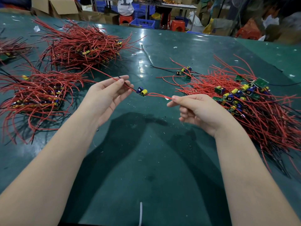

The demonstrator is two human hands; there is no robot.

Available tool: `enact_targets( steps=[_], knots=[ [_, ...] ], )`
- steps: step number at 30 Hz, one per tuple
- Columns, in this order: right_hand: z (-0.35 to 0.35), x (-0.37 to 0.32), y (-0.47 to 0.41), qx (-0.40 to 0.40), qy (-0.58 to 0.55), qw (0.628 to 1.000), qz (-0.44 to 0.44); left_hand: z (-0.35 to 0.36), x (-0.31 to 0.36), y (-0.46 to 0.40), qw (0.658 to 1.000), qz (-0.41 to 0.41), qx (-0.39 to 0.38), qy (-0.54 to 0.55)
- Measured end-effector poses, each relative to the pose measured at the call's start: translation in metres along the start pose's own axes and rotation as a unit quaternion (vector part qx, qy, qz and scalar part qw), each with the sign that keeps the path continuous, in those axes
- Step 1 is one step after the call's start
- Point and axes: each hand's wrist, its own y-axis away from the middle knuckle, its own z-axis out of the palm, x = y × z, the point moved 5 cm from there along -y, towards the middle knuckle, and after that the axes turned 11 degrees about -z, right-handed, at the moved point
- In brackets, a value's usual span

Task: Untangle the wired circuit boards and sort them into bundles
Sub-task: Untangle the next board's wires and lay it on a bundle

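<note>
Board in hand: I have one small circuit board (142, 92) held up between my hands at 12 o'clock over the green table (162, 160); blue and yellow parts face up
Left hand: my left hand (107, 93) pinches the board's red and black wires (126, 85) between thumb and fingers, just at 10 o'clock of the board
Right hand: my right hand (195, 110) pinches the red leads (159, 95) on the board's other side; remaining fingers curled
Sorted so far: two aligned bundles, near bundle (34, 97) at 9 o'clock, far bundle (81, 46) at 11 o'clock; a third bundle's edge (9, 49) shows at 10 o'clock, mostly cut off
Left to do: a large tangled pile (244, 101) at 3 o'clock; a few loose boards (185, 71) at 1 o'clock, apart from the pile
Progress: I judge roughly halfway; this board looks free of the tangle and ready to go left; the remaining pile looks about as large as either full bundle
</note>
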Motion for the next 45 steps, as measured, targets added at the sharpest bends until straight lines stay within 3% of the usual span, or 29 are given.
enact_targets(
  steps=[7, 11, 16, 19, 27, 31, 35, 40, 45],
  knots=[
    [-0.008, 0.005, -0.002, 0.048, -0.015, 0.998, 0.029, 0.004, -0.005, 0.0, 0.998, -0.047, -0.011, -0.046],
    [-0.013, 0.004, -0.004, 0.113, -0.121, 0.986, 0.006, 0.002, -0.005, 0.001, 0.999, -0.048, -0.002, -0.016],
    [-0.001, 0.002, -0.007, 0.155, -0.398, 0.904, -0.01, 0.008, -0.01, 0.0, 0.997, -0.042, 0.003, 0.069],
    [0.011, 0.004, -0.008, 0.164, -0.463, 0.871, -0.001, 0.014, -0.011, 0.002, 0.995, -0.023, -0.022, 0.091],
    [0.031, 0.017, -0.009, 0.186, -0.456, 0.87, 0.016, 0.028, -0.01, 0.012, 0.999, 0.028, -0.042, 0.018],
    [0.034, 0.02, -0.008, 0.187, -0.418, 0.889, 0.012, 0.034, -0.01, 0.016, 0.997, 0.053, -0.057, -0.026],
    [0.038, 0.02, -0.008, 0.176, -0.401, 0.899, 0.0, 0.036, -0.012, 0.018, 0.996, 0.048, -0.075, -0.017],
    [0.041, 0.016, -0.009, 0.151, -0.385, 0.91, -0.027, 0.029, -0.011, 0.015, 0.998, 0.029, -0.043, 0.028],
    [0.041, 0.013, -0.009, 0.153, -0.43, 0.889, -0.036, 0.023, -0.013, 0.014, 0.997, 0.002, -0.025, 0.066]
  ],
)
